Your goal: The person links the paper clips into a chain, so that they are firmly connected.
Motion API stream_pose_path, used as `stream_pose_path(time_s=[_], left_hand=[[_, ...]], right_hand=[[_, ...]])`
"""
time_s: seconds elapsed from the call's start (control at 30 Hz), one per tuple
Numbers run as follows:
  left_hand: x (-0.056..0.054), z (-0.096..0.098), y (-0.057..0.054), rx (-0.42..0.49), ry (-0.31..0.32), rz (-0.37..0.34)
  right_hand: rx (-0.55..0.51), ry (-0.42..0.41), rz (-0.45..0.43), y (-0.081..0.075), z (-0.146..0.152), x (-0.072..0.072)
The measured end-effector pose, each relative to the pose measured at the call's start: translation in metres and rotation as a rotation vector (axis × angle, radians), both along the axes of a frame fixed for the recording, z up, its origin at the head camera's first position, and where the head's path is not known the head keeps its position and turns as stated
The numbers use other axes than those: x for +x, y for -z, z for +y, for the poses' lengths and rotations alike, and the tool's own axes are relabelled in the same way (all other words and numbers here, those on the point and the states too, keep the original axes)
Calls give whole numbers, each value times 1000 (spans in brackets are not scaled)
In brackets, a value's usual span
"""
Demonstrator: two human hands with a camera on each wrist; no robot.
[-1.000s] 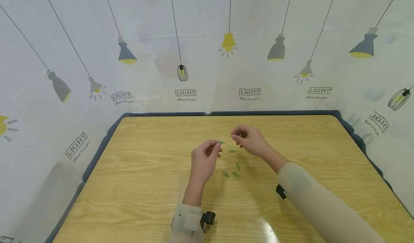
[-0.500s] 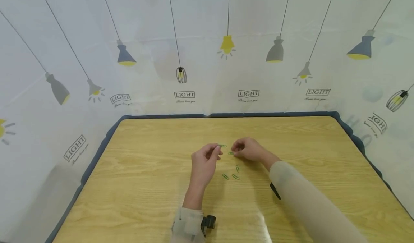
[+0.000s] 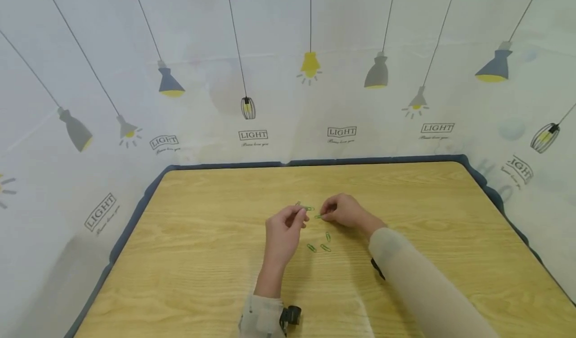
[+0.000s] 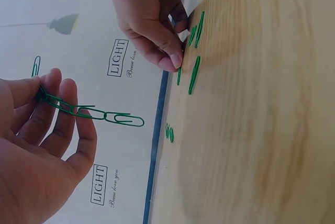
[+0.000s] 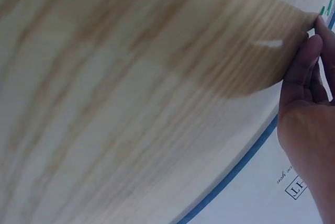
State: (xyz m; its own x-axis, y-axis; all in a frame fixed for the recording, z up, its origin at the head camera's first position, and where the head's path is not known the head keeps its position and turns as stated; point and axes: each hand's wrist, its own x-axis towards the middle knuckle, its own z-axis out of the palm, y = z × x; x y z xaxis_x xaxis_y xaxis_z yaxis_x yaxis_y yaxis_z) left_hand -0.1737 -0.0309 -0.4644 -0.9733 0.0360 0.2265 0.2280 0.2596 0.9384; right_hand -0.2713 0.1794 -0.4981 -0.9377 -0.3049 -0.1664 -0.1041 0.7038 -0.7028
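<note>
Between thumb and forefinger, my left hand point(image 3: 282, 230) pinches a short chain of linked green paper clips point(image 4: 93, 112). The chain stretches away past the fingers in the left wrist view, and one clip end point(image 4: 36, 66) sticks up above the thumb. My right hand point(image 3: 344, 211) is down at the table, its thumb and forefinger pinching the end of a single green paper clip point(image 4: 179, 76). Nearer the front lie loose green paper clips point(image 3: 311, 248), one of them point(image 3: 328, 237) standing a little apart. In the right wrist view the right hand point(image 5: 309, 85) shows only at the edge.
The wood-grain table point(image 3: 202, 258) has a dark blue edging point(image 3: 225, 166) along its back and sides. A white curtain point(image 3: 279, 38) printed with lamps surrounds it. Each forearm carries a small black camera, such as the left wrist camera point(image 3: 292, 315).
My right hand has come down and toward the front, from above the table to the nearest single paper clip, and now pinches it. The left hand keeps its hold, with a clip end newly visible above it.
</note>
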Motion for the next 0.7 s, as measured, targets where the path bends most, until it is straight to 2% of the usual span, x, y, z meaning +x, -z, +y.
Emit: stream_pose_path(time_s=[0.17,0.33,0.43,0.53,0.7], left_hand=[[2,3,2,-10,13,11],[5,6,4,3,3,10],[7,8,4,5,-2,6],[9,8,4,6,-9,-1],[11,6,4,-10,-12,23]], right_hand=[[33,-10,1,-3,-3,1],[90,-62,-13,-9,-4,4],[81,-71,-40,-15,-2,6],[-5,-33,-73,-25,0,10],[-302,56,-68,-47,1,26]])
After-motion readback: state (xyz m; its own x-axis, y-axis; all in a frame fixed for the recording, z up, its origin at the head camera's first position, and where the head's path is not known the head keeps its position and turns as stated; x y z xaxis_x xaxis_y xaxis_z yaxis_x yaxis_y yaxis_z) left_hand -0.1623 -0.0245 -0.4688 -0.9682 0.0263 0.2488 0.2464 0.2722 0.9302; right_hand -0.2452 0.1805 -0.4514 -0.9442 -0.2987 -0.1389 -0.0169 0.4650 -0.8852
